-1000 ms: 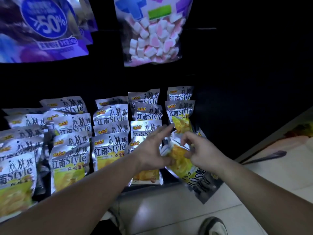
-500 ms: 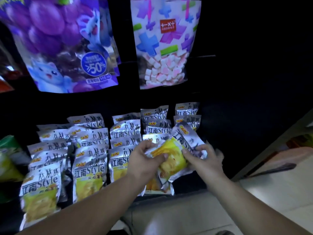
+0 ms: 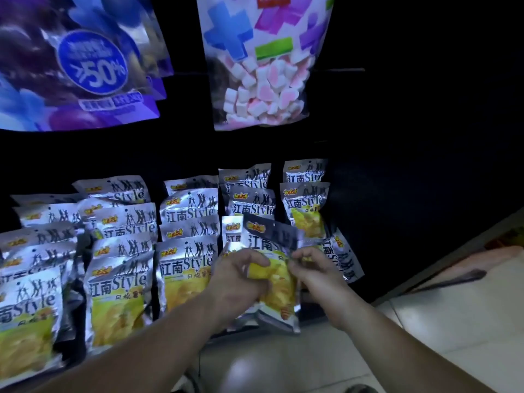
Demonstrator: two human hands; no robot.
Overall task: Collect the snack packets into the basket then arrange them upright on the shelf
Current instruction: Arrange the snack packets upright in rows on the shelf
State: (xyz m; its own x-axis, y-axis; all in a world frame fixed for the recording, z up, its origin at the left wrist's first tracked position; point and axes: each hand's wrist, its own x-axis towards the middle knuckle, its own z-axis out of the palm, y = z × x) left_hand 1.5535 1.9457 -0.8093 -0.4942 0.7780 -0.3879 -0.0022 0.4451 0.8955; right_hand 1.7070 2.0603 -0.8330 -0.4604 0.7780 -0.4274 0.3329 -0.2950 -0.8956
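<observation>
At lower centre of the frame, left hand [image 3: 239,275] and right hand [image 3: 313,269] both gripped 1 upright snack packet [image 3: 273,251] before the shelved packets [image 3: 184,268].

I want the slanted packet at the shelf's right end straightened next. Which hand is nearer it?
Right. The right hand holds the right edge of the held packet, just left of the slanted packet; the left hand grips the held one's left side, farther off.

Purple bags [image 3: 85,69], marshmallow bag [image 3: 263,86], pale floor tiles [image 3: 453,321], perhaps a shoe [image 3: 360,389]
</observation>
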